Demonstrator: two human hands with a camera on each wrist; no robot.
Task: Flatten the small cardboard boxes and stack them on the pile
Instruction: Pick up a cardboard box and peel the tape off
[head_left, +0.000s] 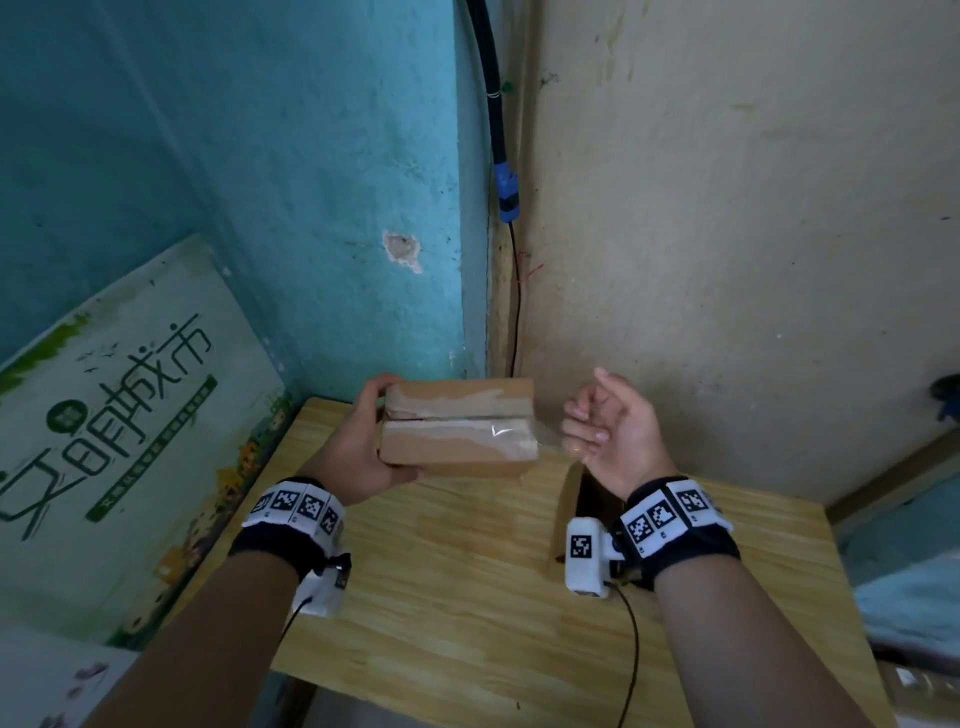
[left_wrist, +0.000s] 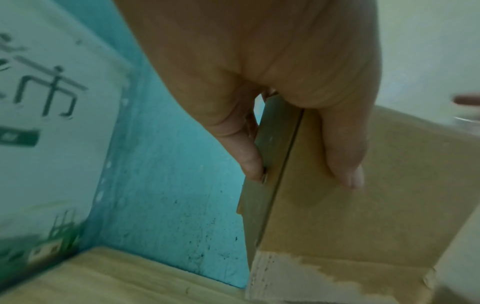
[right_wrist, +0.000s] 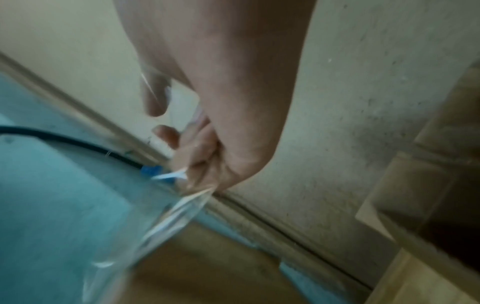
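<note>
The left hand grips a cardboard box at its end, the thumb lying on the broad brown face and 1 visible finger pressed against the narrow end panel. The box hangs above the wooden table, near the table's far edge. Whitish torn patches mark the box's lower face. Behind stands a turquoise wall, with a white printed board leaning at the left.

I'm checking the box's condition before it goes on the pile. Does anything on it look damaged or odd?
Yes. The box, held by the left hand above the table, has pale torn patches along its top seam where the surface paper is stripped. A clear strip of tape runs from its right end into the right hand, which pinches it.
</note>
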